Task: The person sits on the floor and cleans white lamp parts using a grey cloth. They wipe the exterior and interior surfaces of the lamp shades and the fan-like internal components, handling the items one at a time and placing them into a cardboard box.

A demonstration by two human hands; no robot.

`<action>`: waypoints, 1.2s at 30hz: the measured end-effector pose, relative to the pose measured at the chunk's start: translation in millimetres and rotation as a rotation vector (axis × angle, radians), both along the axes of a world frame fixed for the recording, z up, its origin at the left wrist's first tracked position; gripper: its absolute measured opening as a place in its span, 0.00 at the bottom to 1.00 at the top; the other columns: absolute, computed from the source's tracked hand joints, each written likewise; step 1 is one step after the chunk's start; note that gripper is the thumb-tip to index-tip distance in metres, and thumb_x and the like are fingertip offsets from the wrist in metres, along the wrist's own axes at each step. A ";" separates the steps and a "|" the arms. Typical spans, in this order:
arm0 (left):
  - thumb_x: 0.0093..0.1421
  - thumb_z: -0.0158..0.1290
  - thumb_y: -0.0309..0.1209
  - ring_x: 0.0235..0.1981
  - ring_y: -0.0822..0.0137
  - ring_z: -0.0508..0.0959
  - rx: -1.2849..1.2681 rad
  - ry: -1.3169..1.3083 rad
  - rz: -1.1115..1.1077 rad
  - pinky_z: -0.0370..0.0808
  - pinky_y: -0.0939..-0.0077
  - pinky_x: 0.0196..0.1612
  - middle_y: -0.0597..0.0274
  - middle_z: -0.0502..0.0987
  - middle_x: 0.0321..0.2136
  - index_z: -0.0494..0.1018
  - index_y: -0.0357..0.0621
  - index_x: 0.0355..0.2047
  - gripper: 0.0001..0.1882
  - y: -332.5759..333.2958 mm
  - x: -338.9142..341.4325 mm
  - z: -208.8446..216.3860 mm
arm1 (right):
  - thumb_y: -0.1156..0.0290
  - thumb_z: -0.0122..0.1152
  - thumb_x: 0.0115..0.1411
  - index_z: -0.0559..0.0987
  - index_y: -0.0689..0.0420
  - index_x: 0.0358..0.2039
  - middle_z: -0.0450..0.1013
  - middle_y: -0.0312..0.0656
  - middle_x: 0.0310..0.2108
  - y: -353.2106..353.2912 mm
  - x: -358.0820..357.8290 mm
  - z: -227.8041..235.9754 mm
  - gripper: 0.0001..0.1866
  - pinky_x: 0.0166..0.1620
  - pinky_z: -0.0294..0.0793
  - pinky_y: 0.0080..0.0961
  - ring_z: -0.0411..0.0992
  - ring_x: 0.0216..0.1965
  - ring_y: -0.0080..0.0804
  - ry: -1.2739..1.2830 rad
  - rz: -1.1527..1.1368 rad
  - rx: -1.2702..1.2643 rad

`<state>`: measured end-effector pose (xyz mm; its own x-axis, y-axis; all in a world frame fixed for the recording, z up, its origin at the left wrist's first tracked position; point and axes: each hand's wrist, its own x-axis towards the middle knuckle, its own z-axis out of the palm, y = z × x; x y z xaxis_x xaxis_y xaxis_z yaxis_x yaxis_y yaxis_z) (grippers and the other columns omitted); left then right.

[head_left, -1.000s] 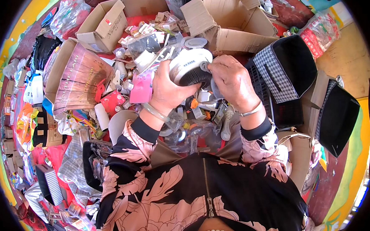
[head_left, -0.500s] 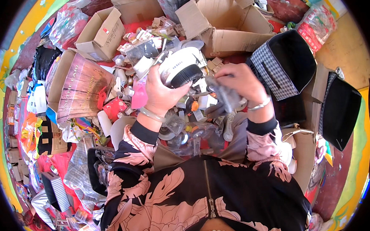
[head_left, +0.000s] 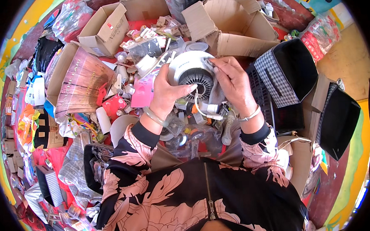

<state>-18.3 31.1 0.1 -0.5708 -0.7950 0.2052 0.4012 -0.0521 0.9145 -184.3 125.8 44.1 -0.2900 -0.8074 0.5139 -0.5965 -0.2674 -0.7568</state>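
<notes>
A round white downlight [head_left: 186, 62] with a black finned heat sink is held up in front of me, its finned back turned toward me. My left hand [head_left: 166, 93] grips its left edge, the thumb lying across the fins. From the heat sink hangs a white cable [head_left: 202, 111] with a small connector at its end. My right hand [head_left: 235, 82] pinches a grey cloth [head_left: 216, 93] against the right side of the white rim. Part of the cloth is hidden behind the fingers.
Loose small boxes and parts lie heaped beneath the downlight. Open cardboard boxes [head_left: 248, 43] stand at the back. Houndstooth-sided black bins [head_left: 277, 79] are on the right, a black plastic crate [head_left: 267, 95] beside them. Left are a pink printed carton [head_left: 81, 85] and a pink card [head_left: 142, 92].
The downlight has tilted so its finned back and cable now show. My right hand has brought the cloth up from beside the downlight onto its rim.
</notes>
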 end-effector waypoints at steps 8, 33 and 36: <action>0.41 0.63 0.24 0.42 0.67 0.74 0.195 0.063 -0.061 0.71 0.72 0.47 0.57 0.73 0.40 0.63 0.32 0.47 0.32 -0.7 2.3 5.9 | 0.82 0.55 0.54 0.80 0.62 0.37 0.72 0.41 0.34 7.0 -8.0 -5.0 0.10 0.39 0.67 0.18 0.69 0.35 0.25 -0.413 0.368 0.030; 0.33 0.69 0.40 0.36 0.63 0.76 -0.541 -0.343 0.189 0.72 0.71 0.42 0.51 0.75 0.34 0.66 0.33 0.39 0.36 -3.6 1.9 1.3 | 0.74 0.56 0.52 0.71 0.58 0.35 0.70 0.45 0.26 8.9 -1.3 -1.5 0.09 0.31 0.71 0.34 0.72 0.29 0.42 0.631 -0.143 0.089; 0.32 0.69 0.38 0.36 0.63 0.76 -0.532 -0.359 0.172 0.72 0.71 0.42 0.50 0.76 0.34 0.66 0.32 0.39 0.36 -3.2 0.0 3.4 | 0.74 0.56 0.52 0.72 0.57 0.34 0.69 0.43 0.24 8.0 -6.2 -7.1 0.08 0.29 0.71 0.32 0.72 0.27 0.40 0.755 -0.128 0.087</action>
<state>-18.2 27.9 3.5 -0.5508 -0.7238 0.4157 0.0289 0.4812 0.8761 -190.5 133.9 37.1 0.0206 -0.8376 0.5459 -0.9818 -0.1201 -0.1471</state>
